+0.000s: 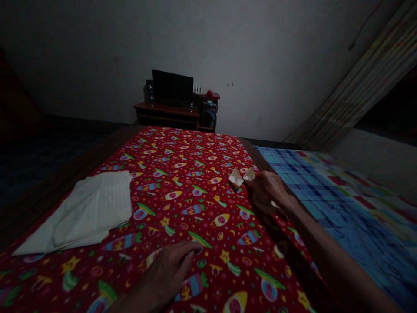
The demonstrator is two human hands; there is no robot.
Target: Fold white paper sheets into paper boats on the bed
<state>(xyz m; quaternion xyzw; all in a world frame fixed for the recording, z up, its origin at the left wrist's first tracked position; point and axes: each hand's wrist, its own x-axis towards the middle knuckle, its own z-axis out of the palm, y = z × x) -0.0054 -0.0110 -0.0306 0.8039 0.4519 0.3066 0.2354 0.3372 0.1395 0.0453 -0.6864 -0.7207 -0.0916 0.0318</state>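
Two small folded paper boats stand side by side on the red patterned cloth (195,200), the left paper boat (236,178) apart from my fingers. My right hand (270,186) reaches over to the right paper boat (249,174), its curled fingertips closed at that boat's right side. Beneath my right wrist, a small pale piece (273,203) shows in part; its kind is unclear. Nearer to me, my left hand (172,265) rests on the cloth with loosely bent fingers, thumb a little apart, nothing visible in it.
A stack of lined paper sheets (97,206) lies at the left of the cloth. Beyond the far edge stands a desk (166,109) with a monitor (172,87) and a red telephone (213,94). To the right is a blue checked bedspread (312,195). The room is dim.
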